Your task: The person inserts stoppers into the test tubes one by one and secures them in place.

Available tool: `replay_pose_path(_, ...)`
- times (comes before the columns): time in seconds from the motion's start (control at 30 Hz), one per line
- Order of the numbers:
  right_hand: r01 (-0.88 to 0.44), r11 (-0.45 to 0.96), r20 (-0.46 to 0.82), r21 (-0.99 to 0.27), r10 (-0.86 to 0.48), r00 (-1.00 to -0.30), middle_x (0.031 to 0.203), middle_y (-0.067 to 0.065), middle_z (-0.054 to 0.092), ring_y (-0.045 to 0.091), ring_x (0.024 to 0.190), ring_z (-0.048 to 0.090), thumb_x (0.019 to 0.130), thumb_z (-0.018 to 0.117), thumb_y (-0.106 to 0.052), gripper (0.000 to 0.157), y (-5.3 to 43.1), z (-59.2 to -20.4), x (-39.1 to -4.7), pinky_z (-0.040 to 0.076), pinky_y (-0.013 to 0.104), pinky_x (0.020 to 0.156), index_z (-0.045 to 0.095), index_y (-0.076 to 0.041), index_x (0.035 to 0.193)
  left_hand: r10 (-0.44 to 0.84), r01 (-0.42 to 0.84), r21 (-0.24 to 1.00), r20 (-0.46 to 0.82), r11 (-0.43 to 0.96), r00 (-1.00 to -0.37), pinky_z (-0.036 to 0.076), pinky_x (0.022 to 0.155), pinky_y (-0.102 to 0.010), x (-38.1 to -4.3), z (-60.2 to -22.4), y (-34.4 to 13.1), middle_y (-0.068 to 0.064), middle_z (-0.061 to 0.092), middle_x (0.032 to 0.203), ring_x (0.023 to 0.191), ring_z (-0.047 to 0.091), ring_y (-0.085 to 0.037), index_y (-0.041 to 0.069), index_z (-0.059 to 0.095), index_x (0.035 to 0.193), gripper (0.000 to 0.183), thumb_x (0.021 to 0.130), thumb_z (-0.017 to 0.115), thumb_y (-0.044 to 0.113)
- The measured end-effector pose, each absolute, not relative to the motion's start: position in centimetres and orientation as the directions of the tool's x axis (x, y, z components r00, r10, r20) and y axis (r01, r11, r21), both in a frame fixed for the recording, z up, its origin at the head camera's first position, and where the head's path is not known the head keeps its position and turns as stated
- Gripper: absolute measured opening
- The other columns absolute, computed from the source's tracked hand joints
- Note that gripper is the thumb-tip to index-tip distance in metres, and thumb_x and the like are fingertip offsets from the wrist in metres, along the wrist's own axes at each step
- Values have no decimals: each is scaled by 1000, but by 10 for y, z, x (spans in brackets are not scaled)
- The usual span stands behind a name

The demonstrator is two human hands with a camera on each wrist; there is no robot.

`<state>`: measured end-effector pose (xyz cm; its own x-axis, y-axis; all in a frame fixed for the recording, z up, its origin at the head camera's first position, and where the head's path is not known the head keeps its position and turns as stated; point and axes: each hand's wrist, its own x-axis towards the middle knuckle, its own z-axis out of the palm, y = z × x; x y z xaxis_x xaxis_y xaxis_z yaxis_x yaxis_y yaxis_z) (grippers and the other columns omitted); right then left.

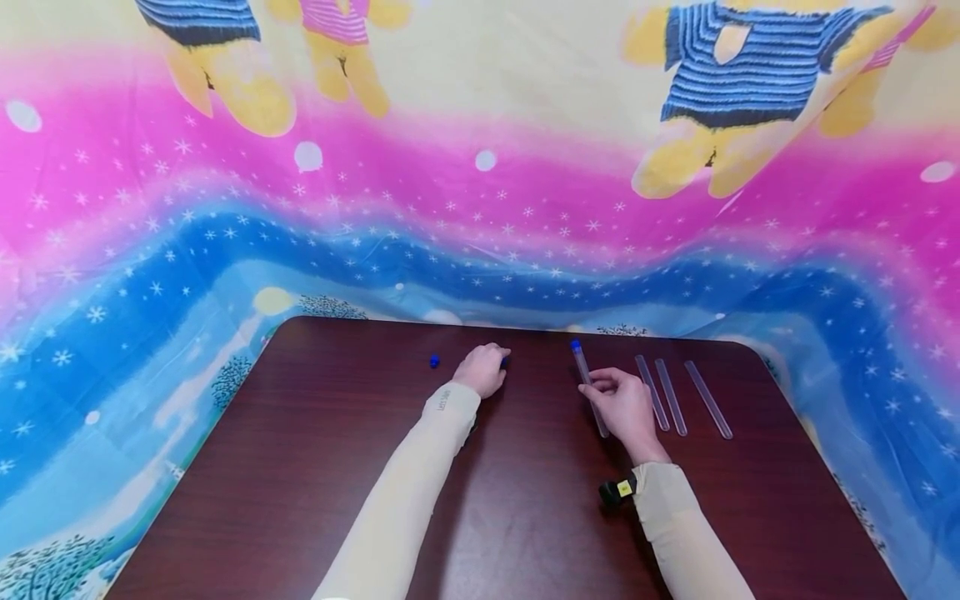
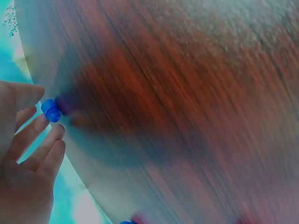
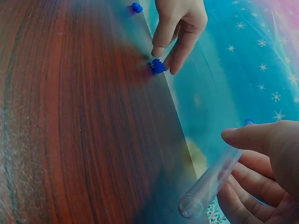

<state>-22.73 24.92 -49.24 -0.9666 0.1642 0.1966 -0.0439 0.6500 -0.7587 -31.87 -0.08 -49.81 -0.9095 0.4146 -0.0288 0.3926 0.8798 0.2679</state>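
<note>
Near the back of the table, my left hand (image 1: 482,371) reaches over a small blue cap (image 2: 51,110). Its fingertips are spread close around the cap, with a slight gap at the thumb in the left wrist view. The cap sits on the tabletop by its reflection. A second blue cap (image 1: 434,361) lies to the left of that hand. My right hand (image 1: 626,408) pinches a clear test tube (image 1: 600,417) between thumb and fingers. A blue stopper (image 1: 576,345) closes the tube's far end, and its rounded end points toward me.
Right of my right hand, three clear tubes (image 1: 708,400) without caps lie side by side on the dark wooden table (image 1: 300,467). A printed cloth (image 1: 480,225) hangs behind the table's back edge. A dark wrist device (image 1: 617,492) sits at my right cuff.
</note>
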Motion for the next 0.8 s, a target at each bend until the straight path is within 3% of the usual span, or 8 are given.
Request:
replay_pose_path(0.27,-40,644,189,-764,163,-968,91,10,74,25,79,72,90,81,-20,26,250,-496,-228,60,44,72,75,-5,110,373,338,298,-65,893,-926,47,104,-37,-316,-496,0,-7,63,134,127,56,-23,11,67,134,35,100,64,8)
replay_pose_path(0.57,-29,645,176,-764,165,-970,93,11,74,25,80,72,91,80,-20,27,252,-496,-228,60,44,73,75,-4,111,336,307,322,-39,896,-941,55,90,-39,-316,-498,-1,-4,68,122,113,64,-24,13,74,119,24,97,69,10)
replay_pose_path(0.8,-15,643,162,-766,171,-972,93,12,74,26,81,72,91,80,-21,28,257,-496,-229,60,43,71,75,-4,112,321,289,346,-37,893,-946,56,87,-40,-316,-499,-2,-3,69,119,109,65,-23,14,74,116,21,96,68,10)
